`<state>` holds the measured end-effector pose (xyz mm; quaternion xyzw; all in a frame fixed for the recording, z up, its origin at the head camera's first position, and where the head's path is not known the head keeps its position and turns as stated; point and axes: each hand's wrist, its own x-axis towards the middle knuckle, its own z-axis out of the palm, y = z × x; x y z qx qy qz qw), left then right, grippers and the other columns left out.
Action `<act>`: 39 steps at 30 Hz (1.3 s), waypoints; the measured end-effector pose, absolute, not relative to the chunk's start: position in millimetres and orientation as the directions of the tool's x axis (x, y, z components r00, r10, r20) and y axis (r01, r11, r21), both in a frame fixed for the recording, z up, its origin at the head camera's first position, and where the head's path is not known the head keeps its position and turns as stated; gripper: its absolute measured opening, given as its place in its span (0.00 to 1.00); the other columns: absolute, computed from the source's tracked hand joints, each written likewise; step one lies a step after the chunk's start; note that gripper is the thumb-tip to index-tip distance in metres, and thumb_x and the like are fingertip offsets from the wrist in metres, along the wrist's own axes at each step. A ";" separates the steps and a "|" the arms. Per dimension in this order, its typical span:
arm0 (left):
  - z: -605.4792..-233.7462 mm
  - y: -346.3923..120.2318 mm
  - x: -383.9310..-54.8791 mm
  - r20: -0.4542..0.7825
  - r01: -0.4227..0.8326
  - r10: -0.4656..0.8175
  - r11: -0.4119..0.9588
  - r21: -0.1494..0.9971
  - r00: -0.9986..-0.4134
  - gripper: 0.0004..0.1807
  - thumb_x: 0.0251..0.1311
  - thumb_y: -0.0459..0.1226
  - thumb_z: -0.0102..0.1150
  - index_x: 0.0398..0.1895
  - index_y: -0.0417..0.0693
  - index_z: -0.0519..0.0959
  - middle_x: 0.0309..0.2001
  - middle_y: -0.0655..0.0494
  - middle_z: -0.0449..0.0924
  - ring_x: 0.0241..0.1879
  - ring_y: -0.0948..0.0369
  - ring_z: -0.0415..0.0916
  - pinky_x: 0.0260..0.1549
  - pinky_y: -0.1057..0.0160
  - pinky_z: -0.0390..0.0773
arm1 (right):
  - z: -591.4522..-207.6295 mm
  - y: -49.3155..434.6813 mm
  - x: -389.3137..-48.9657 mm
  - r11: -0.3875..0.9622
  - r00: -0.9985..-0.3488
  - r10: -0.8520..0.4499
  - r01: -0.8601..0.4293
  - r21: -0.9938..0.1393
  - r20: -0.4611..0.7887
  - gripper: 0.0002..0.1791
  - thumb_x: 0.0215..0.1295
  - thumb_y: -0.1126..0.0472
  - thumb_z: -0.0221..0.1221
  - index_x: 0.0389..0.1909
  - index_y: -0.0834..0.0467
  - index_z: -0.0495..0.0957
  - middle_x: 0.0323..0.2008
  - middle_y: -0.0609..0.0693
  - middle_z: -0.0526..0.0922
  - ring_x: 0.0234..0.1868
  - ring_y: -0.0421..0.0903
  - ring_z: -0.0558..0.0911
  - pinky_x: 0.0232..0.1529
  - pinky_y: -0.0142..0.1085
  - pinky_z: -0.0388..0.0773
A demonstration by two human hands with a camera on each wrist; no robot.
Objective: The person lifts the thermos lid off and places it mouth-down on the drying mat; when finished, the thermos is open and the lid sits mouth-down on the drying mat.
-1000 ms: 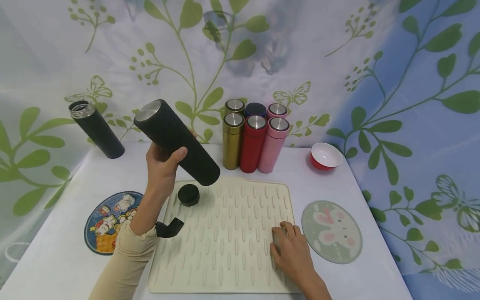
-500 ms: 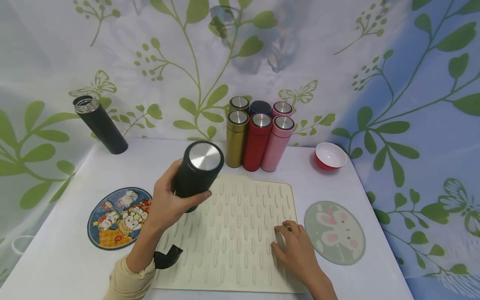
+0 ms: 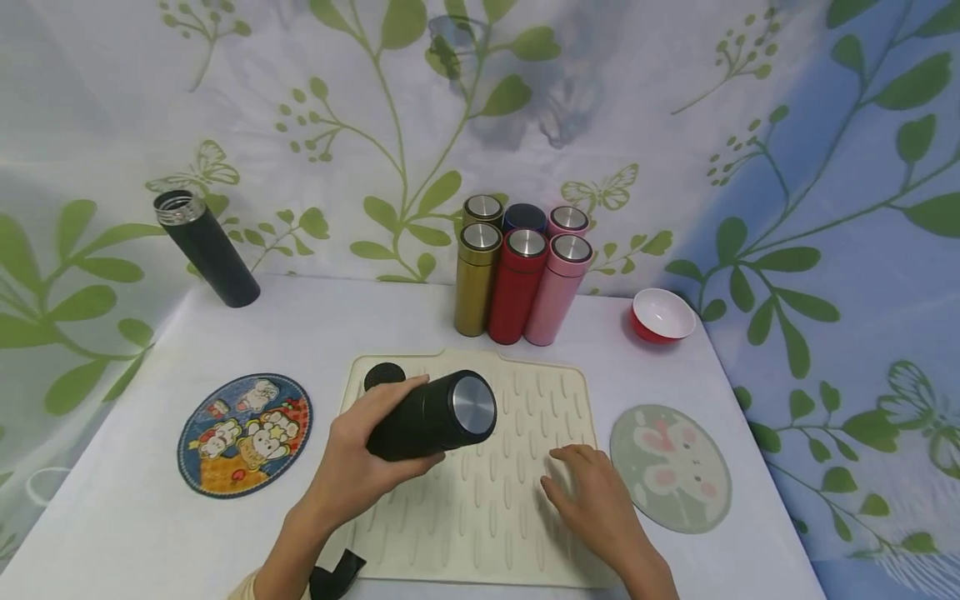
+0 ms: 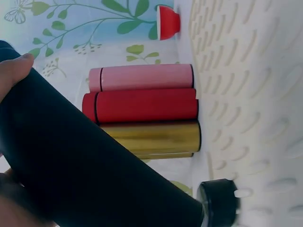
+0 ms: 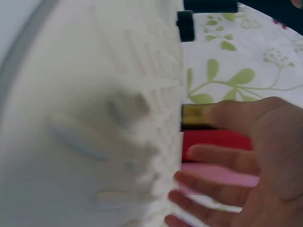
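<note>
My left hand [image 3: 356, 454] grips a black thermos bottle [image 3: 420, 423] above the left-middle part of the ribbed cream mat [image 3: 480, 533], the thumb along its near side. The bottle lies tilted in the hand, its silver-disc end facing up and to the right. Across the left wrist view, the same bottle runs diagonally, hiding much behind it. A round black lid [image 3: 385, 374] rests on the mat beyond the left hand. At the mat's right side, my right hand [image 3: 592, 504] is low over the surface, with loosely spread fingers holding nothing.
Behind the mat stand several thermos bottles, among them gold [image 3: 476, 283], red [image 3: 517, 287] and pink [image 3: 557, 292] ones. An uncapped black bottle [image 3: 213, 254] stands back left. A red-and-white bowl [image 3: 656, 332] is back right. Round coasters flank the mat: cartoon [image 3: 243, 433], bunny [image 3: 671, 467].
The left hand has brought the black bottle down and to the right over the mat, turning its silver-disc end from upper left to the right. The right hand has stayed nearly still.
</note>
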<state>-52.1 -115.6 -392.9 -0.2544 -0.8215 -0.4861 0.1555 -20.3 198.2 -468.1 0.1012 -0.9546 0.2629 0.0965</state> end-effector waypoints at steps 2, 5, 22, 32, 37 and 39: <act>-396.0 -114.6 -47.9 0.495 0.565 0.274 0.439 0.699 -0.825 0.48 0.39 0.40 0.84 0.69 0.57 0.72 0.60 0.61 0.77 0.56 0.59 0.74 0.52 0.54 0.76 | -458.4 196.5 -20.2 0.782 -0.955 -0.140 -0.269 -0.562 0.261 0.20 0.56 0.56 0.74 0.50 0.55 0.83 0.48 0.45 0.83 0.49 0.49 0.81 0.46 0.48 0.79; -401.8 -112.8 -41.6 0.487 0.556 0.275 0.485 0.674 -0.829 0.48 0.38 0.41 0.84 0.69 0.59 0.73 0.60 0.62 0.77 0.56 0.60 0.74 0.51 0.51 0.77 | -441.9 190.4 -20.5 0.651 -0.948 -0.164 -0.312 -0.692 0.273 0.24 0.58 0.54 0.73 0.56 0.48 0.80 0.46 0.38 0.83 0.47 0.44 0.83 0.42 0.42 0.82; -437.2 -95.3 -22.3 0.553 0.578 0.279 0.651 0.493 -0.785 0.49 0.32 0.46 0.86 0.66 0.62 0.76 0.53 0.63 0.79 0.51 0.61 0.76 0.45 0.51 0.77 | -384.9 133.6 -28.5 0.424 -0.944 -0.325 -0.084 -0.902 -0.065 0.18 0.65 0.44 0.64 0.50 0.48 0.76 0.30 0.46 0.83 0.21 0.45 0.81 0.20 0.40 0.80; -436.7 -100.4 -21.9 0.614 0.634 0.340 0.688 0.353 -0.712 0.49 0.27 0.45 0.85 0.64 0.57 0.78 0.51 0.56 0.82 0.48 0.55 0.79 0.44 0.50 0.76 | -383.1 130.4 -28.3 0.381 -0.917 -0.366 0.006 -0.925 -0.157 0.21 0.65 0.44 0.65 0.50 0.52 0.76 0.30 0.50 0.81 0.25 0.49 0.81 0.18 0.46 0.81; -432.3 -102.7 -23.5 0.617 0.659 0.384 0.687 0.306 -0.687 0.47 0.27 0.45 0.85 0.62 0.56 0.80 0.50 0.56 0.83 0.48 0.57 0.80 0.43 0.52 0.77 | -388.8 135.2 -26.9 0.286 -0.903 -0.411 0.001 -0.958 -0.123 0.17 0.67 0.52 0.65 0.52 0.53 0.76 0.32 0.54 0.81 0.26 0.49 0.83 0.19 0.50 0.81; -429.9 -102.5 -24.8 0.611 0.659 0.393 0.691 0.297 -0.687 0.46 0.28 0.45 0.85 0.62 0.57 0.80 0.49 0.57 0.83 0.48 0.57 0.80 0.44 0.53 0.77 | -390.4 136.5 -27.1 0.265 -0.902 -0.418 -0.010 -0.964 -0.106 0.17 0.68 0.54 0.64 0.53 0.53 0.75 0.35 0.54 0.81 0.27 0.50 0.83 0.20 0.49 0.82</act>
